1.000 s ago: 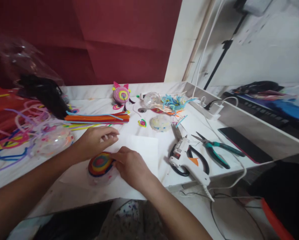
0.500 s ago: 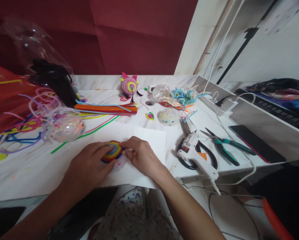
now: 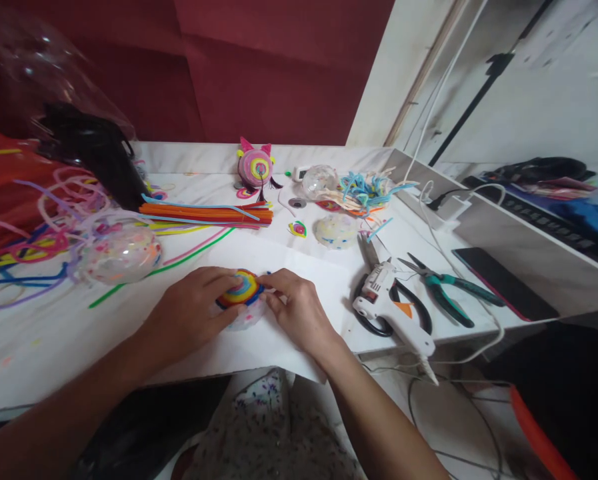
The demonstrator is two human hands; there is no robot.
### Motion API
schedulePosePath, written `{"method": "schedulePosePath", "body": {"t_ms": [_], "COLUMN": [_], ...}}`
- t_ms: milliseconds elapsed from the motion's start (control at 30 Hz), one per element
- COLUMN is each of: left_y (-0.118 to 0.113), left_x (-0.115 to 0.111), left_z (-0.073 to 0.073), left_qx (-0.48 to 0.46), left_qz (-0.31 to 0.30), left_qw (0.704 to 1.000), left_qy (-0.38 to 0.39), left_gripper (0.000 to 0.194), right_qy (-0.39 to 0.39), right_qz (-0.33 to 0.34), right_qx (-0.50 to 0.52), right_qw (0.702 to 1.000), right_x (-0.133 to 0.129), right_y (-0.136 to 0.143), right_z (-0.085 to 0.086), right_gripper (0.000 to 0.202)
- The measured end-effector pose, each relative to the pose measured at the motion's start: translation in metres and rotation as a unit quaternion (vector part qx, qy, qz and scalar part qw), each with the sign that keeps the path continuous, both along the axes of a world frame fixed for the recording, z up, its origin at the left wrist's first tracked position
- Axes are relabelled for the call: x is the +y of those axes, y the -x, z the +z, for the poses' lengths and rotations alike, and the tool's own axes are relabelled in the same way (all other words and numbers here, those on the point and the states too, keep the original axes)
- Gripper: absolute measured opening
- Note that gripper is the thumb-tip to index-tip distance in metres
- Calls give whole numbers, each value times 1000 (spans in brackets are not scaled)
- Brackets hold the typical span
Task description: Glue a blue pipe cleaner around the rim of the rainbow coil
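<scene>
A clear plastic half-ball [image 3: 249,316] sits on the white paper close to the table's front edge. Over its top lies a coil of pipe cleaner [image 3: 249,285] in rainbow rings, with dark blue outermost. My left hand [image 3: 191,307] is closed around the left side of the coil and half-ball, thumb at the near side and fingers across the top. At the right rim, the thumb and fingers of my right hand [image 3: 299,307] pinch the dark blue pipe cleaner, a bit of which shows past the fingertips.
A white glue gun [image 3: 379,293] rests over black-handled scissors [image 3: 419,310], beside green-handled pliers [image 3: 443,287]. Pipe cleaner bundles [image 3: 203,212] lie behind the paper, near a pink horned ball [image 3: 255,167]. Another clear ball [image 3: 121,253] stands left; a phone [image 3: 503,283] lies right.
Both hands and the half-ball have shifted slightly right over the paper, and the coil has tilted, showing more of the clear plastic beneath. The camera view has turned a little.
</scene>
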State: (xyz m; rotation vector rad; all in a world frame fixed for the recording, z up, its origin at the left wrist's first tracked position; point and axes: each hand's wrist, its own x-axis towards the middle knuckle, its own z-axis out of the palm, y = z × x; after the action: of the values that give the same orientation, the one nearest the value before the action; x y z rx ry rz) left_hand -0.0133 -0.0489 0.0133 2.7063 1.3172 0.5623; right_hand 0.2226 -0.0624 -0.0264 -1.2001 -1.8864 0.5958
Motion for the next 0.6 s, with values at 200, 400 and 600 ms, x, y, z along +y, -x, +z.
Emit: {"method": "schedulePosePath", "body": {"t_ms": [200, 400, 600], "left_y": [-8, -22, -22], "left_x": [12, 14, 18], "left_z": [17, 32, 26], "left_qx": [78, 176, 180], "left_qz": [-38, -46, -61], "left_qw": [996, 983, 981], "left_qy": [20, -7, -41], "left_gripper": [18, 10, 2], "right_qy": [-1, 3, 7], "right_qz": [-6, -12, -12], "right_qx": [5, 14, 3], "right_qw": [1000, 1000, 1000], "right_x": [3, 4, 6], "right_y": [0, 1, 1], "right_z": [3, 6, 9], "right_gripper": [42, 42, 48]}}
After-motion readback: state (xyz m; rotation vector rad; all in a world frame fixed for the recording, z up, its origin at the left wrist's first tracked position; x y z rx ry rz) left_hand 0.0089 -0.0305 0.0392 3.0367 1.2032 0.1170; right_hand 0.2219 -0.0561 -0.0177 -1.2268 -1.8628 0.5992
